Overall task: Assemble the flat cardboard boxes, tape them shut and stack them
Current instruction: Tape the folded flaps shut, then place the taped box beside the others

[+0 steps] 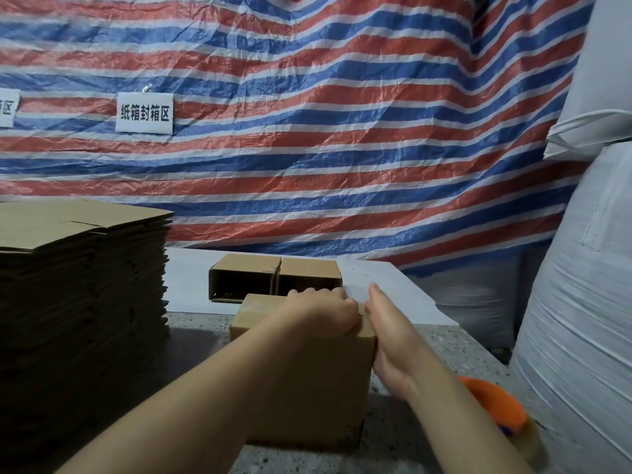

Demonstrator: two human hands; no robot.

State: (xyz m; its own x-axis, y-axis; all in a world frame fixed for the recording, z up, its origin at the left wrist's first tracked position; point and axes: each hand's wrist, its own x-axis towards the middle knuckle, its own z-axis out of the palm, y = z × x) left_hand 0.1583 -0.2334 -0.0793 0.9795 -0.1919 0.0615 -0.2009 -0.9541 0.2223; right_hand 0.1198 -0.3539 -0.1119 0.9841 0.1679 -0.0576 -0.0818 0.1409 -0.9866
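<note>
Striped red, white and blue tarpaulin (342, 131) hangs behind a speckled counter (444, 350) where the work happens. At the near centre the left hand (325, 314) rests on top of a cardboard box (307, 388), fingers curled over its far right top edge, while the right hand (390, 330) lies flat against the box's right side, fingers straight. Plain brown and upright, this box looks closed, with glossy tape apparently across its top. Just beyond it an assembled box (273, 277) lies on its side, still open. A tall stack of flat boxes (82, 285) at the left suggests most of the task remains. An orange tape dispenser (496, 408) sits near right.
</note>
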